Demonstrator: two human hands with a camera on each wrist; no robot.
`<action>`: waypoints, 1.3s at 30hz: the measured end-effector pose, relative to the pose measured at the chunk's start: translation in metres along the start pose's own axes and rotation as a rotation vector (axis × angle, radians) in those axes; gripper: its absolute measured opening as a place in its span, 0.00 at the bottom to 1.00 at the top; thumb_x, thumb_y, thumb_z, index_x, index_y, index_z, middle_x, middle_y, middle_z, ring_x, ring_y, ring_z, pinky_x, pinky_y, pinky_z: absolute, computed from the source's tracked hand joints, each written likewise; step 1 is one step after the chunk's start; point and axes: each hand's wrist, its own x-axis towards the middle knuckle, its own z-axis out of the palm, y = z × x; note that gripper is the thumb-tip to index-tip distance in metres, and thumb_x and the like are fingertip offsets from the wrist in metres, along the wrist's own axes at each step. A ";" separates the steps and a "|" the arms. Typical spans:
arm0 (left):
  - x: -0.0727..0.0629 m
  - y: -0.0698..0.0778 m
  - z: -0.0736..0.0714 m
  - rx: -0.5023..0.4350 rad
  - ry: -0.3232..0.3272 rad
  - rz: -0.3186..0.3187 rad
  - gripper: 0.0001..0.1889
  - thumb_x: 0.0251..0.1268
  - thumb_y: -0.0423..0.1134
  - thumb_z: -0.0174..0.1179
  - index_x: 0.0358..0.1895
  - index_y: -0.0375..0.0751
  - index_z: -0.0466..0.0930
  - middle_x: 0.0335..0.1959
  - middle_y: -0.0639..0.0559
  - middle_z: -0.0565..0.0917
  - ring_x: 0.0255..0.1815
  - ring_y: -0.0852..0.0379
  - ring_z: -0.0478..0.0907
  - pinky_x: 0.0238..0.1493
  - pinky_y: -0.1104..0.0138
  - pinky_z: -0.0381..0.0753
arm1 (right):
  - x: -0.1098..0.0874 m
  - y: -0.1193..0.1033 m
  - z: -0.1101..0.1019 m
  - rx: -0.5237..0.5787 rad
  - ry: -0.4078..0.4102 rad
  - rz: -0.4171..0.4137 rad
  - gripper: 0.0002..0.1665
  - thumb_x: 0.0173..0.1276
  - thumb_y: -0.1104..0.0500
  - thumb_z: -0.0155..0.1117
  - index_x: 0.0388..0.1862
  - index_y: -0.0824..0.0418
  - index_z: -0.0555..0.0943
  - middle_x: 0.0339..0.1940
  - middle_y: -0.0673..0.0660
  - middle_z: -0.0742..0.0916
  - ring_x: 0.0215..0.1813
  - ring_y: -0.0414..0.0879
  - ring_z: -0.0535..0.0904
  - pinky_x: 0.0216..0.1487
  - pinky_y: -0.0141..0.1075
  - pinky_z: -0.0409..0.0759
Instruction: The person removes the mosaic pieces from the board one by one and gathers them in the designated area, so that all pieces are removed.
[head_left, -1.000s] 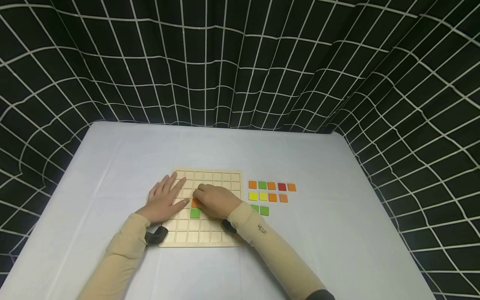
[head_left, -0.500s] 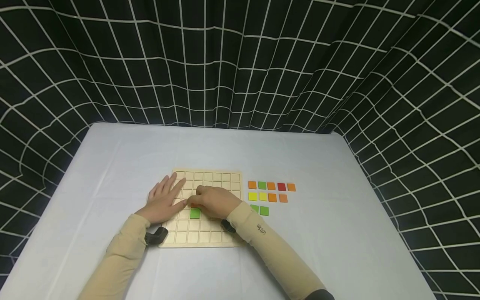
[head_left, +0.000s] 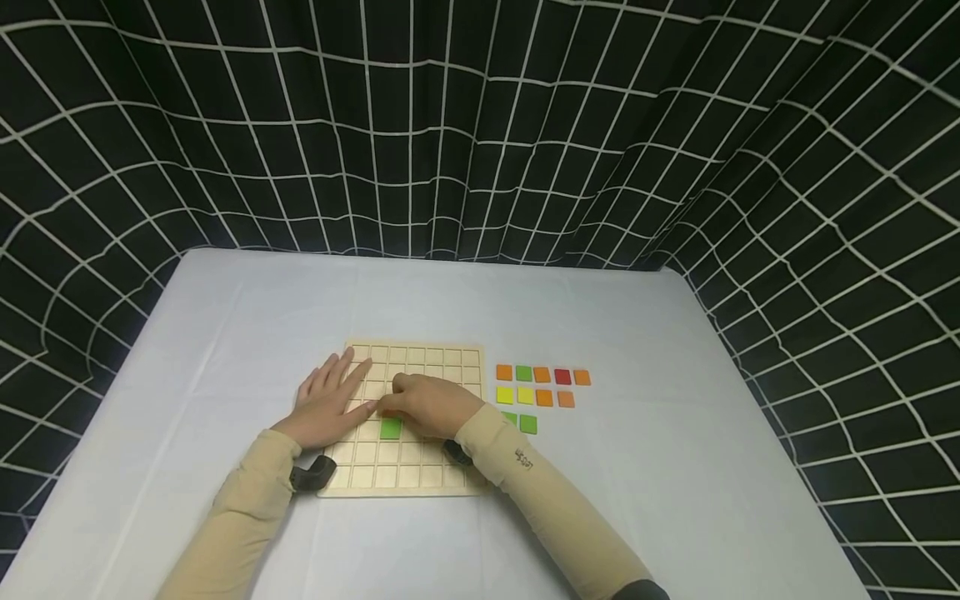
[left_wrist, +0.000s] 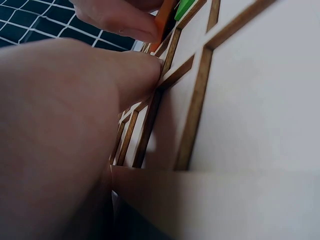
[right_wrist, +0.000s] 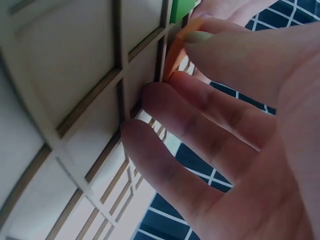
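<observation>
My left hand (head_left: 326,402) rests with spread fingers on the left side of a pale wooden grid board (head_left: 408,476). Over the middle of the board, my right hand (head_left: 431,404) pinches an orange square tile (right_wrist: 173,56) between thumb and finger. That tile stands tilted at a cell in the right wrist view; from the head it is hidden by the hand. A green square tile (head_left: 391,428) lies in the cell just nearer to me. The tip of my left thumb is close to the right fingertips.
Right of the board, loose square tiles lie in rows on the white table (head_left: 637,467): orange, green, a red tile (head_left: 562,377), yellow tiles (head_left: 505,395) and more green, partly behind the right sleeve (head_left: 525,475). A black curtain with a white grid (head_left: 420,125) surrounds the table.
My right fingers have shifted slightly left, toward the left thumb. The orange tile, seen flat beside the green one earlier, is now covered by the hand from above. My left hand stays put.
</observation>
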 end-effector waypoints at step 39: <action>0.002 -0.003 0.000 -0.007 -0.007 0.009 0.39 0.73 0.58 0.45 0.78 0.46 0.40 0.78 0.41 0.31 0.77 0.37 0.26 0.69 0.39 0.28 | -0.193 0.058 0.012 0.155 0.142 0.606 0.12 0.55 0.58 0.75 0.33 0.53 0.79 0.32 0.43 0.81 0.37 0.36 0.77 0.42 0.34 0.80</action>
